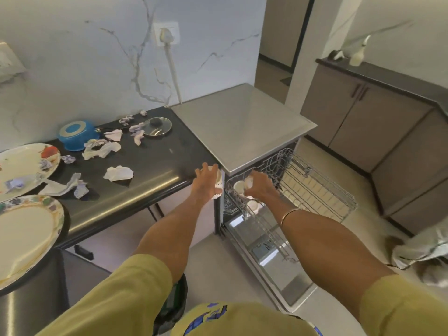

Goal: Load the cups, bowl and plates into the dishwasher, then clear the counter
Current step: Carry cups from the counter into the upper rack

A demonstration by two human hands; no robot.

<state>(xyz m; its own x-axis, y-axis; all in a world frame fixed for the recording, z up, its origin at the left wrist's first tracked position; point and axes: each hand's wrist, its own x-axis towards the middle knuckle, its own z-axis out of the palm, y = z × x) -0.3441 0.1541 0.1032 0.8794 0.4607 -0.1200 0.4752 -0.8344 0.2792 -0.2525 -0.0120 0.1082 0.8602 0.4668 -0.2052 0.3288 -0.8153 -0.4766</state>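
My left hand (207, 181) grips a white cup (218, 177) at the right end of the dark counter (150, 170), beside the dishwasher. My right hand (260, 186) holds another white cup (248, 182) over the pulled-out upper rack (315, 187). Two white cups sit in the rack's left side, one (239, 186) right by my fingers and one (253, 205) nearer me. The dishwasher door (274, 260) lies open below. Two dirty patterned plates (26, 166) (26, 236) rest at the counter's left. A blue bowl (76, 135) stands near the wall.
Crumpled tissues (118, 173) are scattered over the counter, some on the far plate. A glass lid (157, 127) lies near the wall. The dishwasher's steel top (242, 122) is bare. A dark bin (173, 301) stands by my legs; cabinets (378, 132) line the right.
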